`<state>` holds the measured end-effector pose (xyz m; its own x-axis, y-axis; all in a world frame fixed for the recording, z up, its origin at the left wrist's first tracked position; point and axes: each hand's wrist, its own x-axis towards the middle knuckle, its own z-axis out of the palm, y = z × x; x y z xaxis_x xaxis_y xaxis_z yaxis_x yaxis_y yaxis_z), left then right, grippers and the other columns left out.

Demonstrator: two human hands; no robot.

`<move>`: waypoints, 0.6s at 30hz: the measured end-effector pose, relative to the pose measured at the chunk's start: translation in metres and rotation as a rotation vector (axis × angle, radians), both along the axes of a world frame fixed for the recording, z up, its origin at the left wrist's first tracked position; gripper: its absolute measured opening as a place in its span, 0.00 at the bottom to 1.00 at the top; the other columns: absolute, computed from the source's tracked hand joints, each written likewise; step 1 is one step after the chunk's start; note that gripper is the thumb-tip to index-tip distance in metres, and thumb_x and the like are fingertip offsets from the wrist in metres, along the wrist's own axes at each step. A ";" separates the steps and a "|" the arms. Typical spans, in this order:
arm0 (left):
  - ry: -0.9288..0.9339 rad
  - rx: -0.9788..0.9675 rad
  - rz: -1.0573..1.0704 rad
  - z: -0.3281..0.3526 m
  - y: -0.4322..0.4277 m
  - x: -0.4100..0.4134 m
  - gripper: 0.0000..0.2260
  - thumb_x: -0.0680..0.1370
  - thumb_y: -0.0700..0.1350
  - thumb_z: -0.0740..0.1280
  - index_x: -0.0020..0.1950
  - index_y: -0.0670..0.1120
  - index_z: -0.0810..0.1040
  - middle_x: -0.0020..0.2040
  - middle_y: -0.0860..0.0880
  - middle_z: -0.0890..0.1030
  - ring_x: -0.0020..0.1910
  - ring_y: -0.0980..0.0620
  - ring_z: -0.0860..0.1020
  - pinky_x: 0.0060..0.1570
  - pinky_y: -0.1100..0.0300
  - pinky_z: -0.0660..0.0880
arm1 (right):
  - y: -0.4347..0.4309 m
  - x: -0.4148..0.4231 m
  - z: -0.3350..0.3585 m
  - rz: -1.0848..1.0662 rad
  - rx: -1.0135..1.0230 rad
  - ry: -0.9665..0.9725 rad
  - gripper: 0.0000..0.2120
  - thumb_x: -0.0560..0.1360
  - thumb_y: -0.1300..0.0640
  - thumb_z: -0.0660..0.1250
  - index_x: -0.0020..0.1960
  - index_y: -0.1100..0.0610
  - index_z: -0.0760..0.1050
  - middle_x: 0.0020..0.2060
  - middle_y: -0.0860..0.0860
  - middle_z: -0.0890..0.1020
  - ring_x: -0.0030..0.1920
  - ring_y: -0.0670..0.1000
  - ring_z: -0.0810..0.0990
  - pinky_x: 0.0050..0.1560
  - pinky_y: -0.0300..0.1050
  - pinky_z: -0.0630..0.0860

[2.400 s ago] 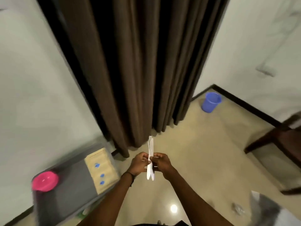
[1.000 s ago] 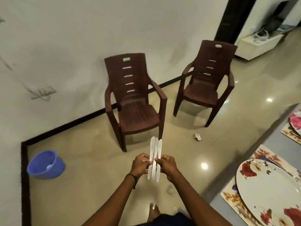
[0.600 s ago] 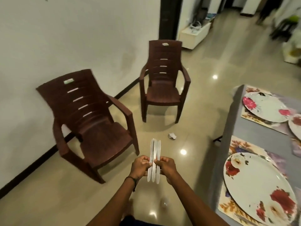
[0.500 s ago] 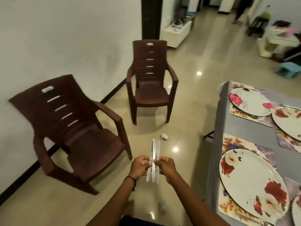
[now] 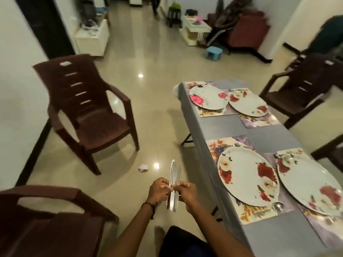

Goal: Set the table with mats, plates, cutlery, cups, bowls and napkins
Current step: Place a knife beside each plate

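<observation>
The table has swung into view on my right, mats and plates already laid. My left hand and right hand both pinch the white cutlery upright before me, short of the table, ready for laying.

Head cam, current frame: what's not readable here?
White plastic cutlery: the pieces overlap edge-on between the left hand and right hand, so count and type are unclear.
Near right plate: cut off by the right frame edge.
Spoon: only its bowl shows; the rest is hidden under the near left plate.
Far-room clutter: blurred and too small.
</observation>
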<state>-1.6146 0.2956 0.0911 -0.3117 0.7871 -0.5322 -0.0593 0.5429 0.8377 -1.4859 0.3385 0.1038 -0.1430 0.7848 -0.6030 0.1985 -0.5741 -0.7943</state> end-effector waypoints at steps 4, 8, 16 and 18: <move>0.079 0.023 -0.152 -0.009 0.064 -0.002 0.14 0.63 0.44 0.75 0.46 0.46 0.77 0.43 0.44 0.85 0.44 0.43 0.84 0.42 0.46 0.82 | 0.042 0.003 -0.005 -0.189 -0.001 0.018 0.03 0.73 0.68 0.71 0.43 0.63 0.83 0.40 0.59 0.86 0.38 0.57 0.85 0.36 0.49 0.83; 0.142 0.043 -0.283 -0.011 0.135 -0.001 0.10 0.67 0.44 0.76 0.45 0.47 0.79 0.42 0.48 0.85 0.43 0.49 0.84 0.44 0.54 0.81 | 0.094 0.001 -0.017 -0.336 -0.009 0.071 0.04 0.74 0.67 0.71 0.48 0.64 0.83 0.42 0.59 0.86 0.39 0.55 0.85 0.41 0.50 0.84; 0.228 0.042 -0.538 0.006 0.290 0.015 0.06 0.70 0.42 0.72 0.45 0.48 0.85 0.39 0.52 0.85 0.40 0.53 0.83 0.39 0.60 0.79 | 0.223 0.014 -0.004 -0.481 -0.046 0.085 0.01 0.75 0.63 0.71 0.45 0.62 0.81 0.37 0.57 0.85 0.36 0.52 0.82 0.32 0.40 0.78; 0.210 0.046 -0.588 0.013 0.326 0.023 0.07 0.70 0.39 0.71 0.47 0.47 0.85 0.40 0.51 0.85 0.39 0.53 0.82 0.37 0.61 0.77 | 0.252 0.018 0.001 -0.562 -0.046 0.097 0.02 0.74 0.65 0.71 0.44 0.62 0.79 0.35 0.56 0.83 0.33 0.49 0.81 0.29 0.39 0.76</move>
